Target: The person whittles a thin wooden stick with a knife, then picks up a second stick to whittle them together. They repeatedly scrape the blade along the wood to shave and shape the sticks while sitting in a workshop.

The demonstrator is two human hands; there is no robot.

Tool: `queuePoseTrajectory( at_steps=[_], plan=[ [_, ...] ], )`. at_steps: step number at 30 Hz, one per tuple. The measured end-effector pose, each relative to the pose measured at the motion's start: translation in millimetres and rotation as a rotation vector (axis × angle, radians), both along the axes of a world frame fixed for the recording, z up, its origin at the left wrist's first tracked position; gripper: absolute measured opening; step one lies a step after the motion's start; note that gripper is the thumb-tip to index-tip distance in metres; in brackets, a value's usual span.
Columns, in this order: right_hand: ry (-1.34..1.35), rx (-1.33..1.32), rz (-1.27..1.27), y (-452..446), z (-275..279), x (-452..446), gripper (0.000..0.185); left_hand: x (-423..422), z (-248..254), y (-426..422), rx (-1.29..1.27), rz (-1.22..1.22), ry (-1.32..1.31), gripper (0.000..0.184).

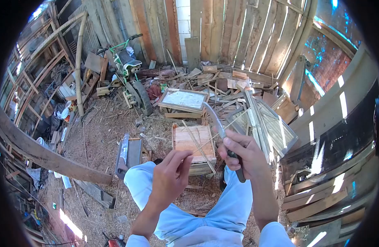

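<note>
Pointing forward and leftward, the single curved metal knife (214, 118) slants along its long axis from a dark handle gripped by the right hand (248, 154); the left hand (169, 175) pinches one thin, straight strip (206, 143) above a planked wooden box (181, 142).

Single head-worn view, wide and rounded in outline, looking forward and steeply down from above the wearer's lap (197, 230), which lies on the near side of the wooden crate (183, 140) close to mid-frame; left hand (171, 175) and right hand (246, 154) appear nearer the lens than the crate, the plank wall (222, 29) well beyond it
</note>
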State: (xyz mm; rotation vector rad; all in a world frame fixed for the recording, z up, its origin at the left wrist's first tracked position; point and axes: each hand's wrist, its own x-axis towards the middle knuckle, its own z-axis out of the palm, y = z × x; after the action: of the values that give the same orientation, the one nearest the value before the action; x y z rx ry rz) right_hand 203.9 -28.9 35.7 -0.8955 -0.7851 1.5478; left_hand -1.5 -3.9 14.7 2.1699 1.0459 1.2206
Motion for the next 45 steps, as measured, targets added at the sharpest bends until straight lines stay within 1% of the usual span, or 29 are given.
queuePoseTrajectory(
  at_steps=[1,6,8,12,15,17,19,22,24,27,28,31,32,33,35,36,37,39,42,43,45],
  plan=[
    [-0.051,-0.007,-0.001,0,0,-6,0.039,3,0,3,-0.001,0.007,0.000,0.011],
    [0.009,0.010,0.028,-4,-6,-14,0.036,9,-4,11,0.095,0.013,-0.010,0.009],
    [0.024,-0.046,0.178,-5,-13,-20,0.035,8,-5,9,0.106,0.020,0.003,0.009],
    [0.036,-0.083,0.191,-4,-11,-18,0.033,5,-5,3,0.106,0.024,0.001,0.010],
    [-0.016,-0.076,0.199,-5,-9,-13,0.033,-1,-6,3,0.057,-0.007,0.005,0.009],
    [-0.053,-0.024,0.055,-3,-4,-3,0.035,-7,-6,2,0.045,0.008,0.000,0.008],
    [-0.008,-0.011,0.098,-2,-6,1,0.038,-10,-5,1,0.034,0.019,0.000,0.006],
    [-0.059,0.001,0.077,-4,-5,-10,0.038,-5,-6,-2,0.032,0.054,-0.004,0.005],
    [-0.027,-0.029,0.225,-5,-14,-19,0.035,-2,-5,-2,0.042,0.045,-0.016,0.004],
    [-0.034,-0.050,0.180,-6,-10,-9,0.036,-6,-4,-2,0.029,0.044,-0.016,0.005],
    [-0.013,-0.048,0.078,-5,-5,-5,0.037,-7,-4,-2,0.030,0.045,-0.015,0.005],
    [0.016,-0.031,0.094,-5,0,-4,0.037,-10,-4,-3,0.006,0.030,-0.035,0.005],
    [-0.061,-0.048,0.124,-5,-3,-8,0.037,-10,-3,-3,0.002,0.047,-0.025,0.005],
    [-0.064,-0.047,0.120,-5,-3,-8,0.037,-10,-3,-2,0.001,0.061,-0.014,0.005],
    [-0.012,-0.063,0.155,-5,-5,-9,0.037,-11,-3,-2,0.008,0.030,-0.003,0.007],
    [-0.022,-0.058,0.078,-5,-1,-3,0.036,-12,-4,-3,0.011,0.006,0.007,0.008],
    [-0.022,-0.062,0.080,-5,-2,0,0.036,-12,-4,-4,0.007,0.008,0.006,0.008],
    [0.055,0.004,0.141,-2,-6,4,0.034,-11,-3,-4,-0.018,-0.007,-0.004,0.008],
    [-0.032,-0.045,0.188,-6,-9,-7,0.034,-8,-5,-1,-0.015,0.033,-0.038,0.003],
    [-0.030,-0.044,0.186,-5,-9,-2,0.034,-8,-5,-1,-0.014,0.031,-0.035,0.003],
    [0.009,-0.023,0.074,-1,-8,11,0.032,-10,-6,-3,-0.009,0.021,-0.027,0.004]
  ],
)
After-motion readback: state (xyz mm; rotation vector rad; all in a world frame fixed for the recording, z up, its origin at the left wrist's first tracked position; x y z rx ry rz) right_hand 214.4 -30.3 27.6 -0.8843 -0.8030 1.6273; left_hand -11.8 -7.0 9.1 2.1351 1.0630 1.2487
